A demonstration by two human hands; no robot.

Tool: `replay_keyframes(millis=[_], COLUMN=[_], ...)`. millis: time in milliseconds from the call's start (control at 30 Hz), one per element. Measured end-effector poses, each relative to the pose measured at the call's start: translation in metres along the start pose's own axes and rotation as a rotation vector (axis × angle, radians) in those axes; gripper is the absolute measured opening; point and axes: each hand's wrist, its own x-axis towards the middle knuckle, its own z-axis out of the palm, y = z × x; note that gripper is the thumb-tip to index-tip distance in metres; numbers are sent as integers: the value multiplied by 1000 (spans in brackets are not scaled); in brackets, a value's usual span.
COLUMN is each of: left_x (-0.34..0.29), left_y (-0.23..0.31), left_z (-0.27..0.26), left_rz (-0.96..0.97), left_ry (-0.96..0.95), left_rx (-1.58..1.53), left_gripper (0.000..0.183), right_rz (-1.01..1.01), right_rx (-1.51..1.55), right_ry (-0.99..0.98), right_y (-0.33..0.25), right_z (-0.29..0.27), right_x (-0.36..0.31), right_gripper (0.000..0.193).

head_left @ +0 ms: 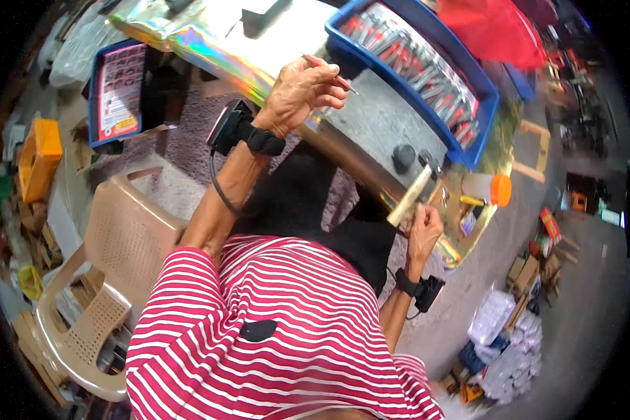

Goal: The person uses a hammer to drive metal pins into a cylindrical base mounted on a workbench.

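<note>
Above the near side of the bench, my left hand (302, 94) is closed round a slim red tool with a thin pointed metal tip (344, 85). At the bench's right end, my right hand (425, 229) has its fingers curled at the lower end of a hammer's pale wooden handle (409, 197). The hammer's dark head points away from me, beside a black round piece (403, 158) on the grey metal block (378, 112). Just beyond the block, a blue tray (484, 126) holds several red-and-grey tools.
A clear jar with an orange lid (500, 190) and a yellow-handled tool (472, 201) stand right of the hammer. Left of me are a beige plastic chair (129, 217), a blue-framed tray with a printed card (122, 91) and a yellow bin (40, 159). Wrapped bundles (514, 357) lie at right.
</note>
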Motion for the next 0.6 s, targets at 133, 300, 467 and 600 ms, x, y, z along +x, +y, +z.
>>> replay_keyframes(millis=[133,300,467,600], left_x=[-12,-35,-43,-44], left_y=[-22,-49,-65,-68], left_z=[35,67,77,81], left_rz=[-112,-195,-268,-287], left_ry=[-93,-137,-122,-161], left_rx=[13,24,15,28], left_gripper=[18,17,17,17], right_rz=[58,29,115,123], right_rx=[81,197,392,417], right_ry=[48,-71,-205,-227], right_y=[-23,-77,-110,-110], right_z=[-13,-30,-31,-24], right_x=[5,16,24,24], right_gripper=[20,15,9,8])
